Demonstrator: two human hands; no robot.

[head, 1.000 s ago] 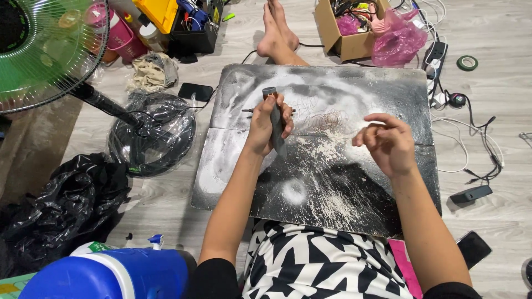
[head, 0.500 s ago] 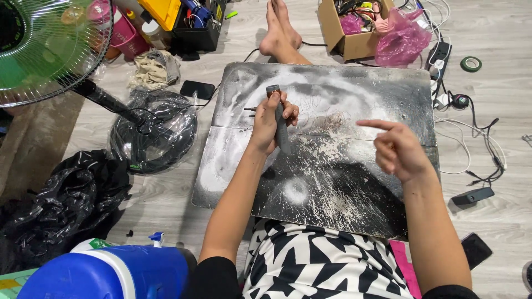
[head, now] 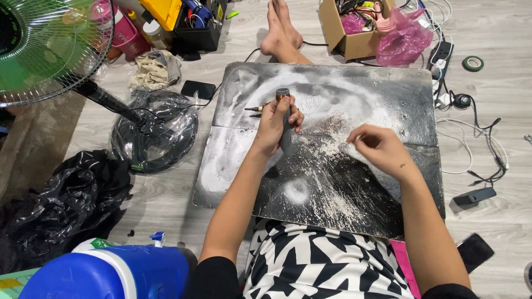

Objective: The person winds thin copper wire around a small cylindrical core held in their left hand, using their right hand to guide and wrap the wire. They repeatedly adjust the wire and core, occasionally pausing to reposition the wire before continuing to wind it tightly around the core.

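A board lies on the floor across the person's lap, feet beyond it; fan and bag to its left, box behind, cables right

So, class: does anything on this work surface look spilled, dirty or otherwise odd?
Yes. Pale powder is strewn over the dark board in rings and streaks, thickest near its middle. The left hand grips a slim rotary tool there; the right hand pinches something too small to tell.
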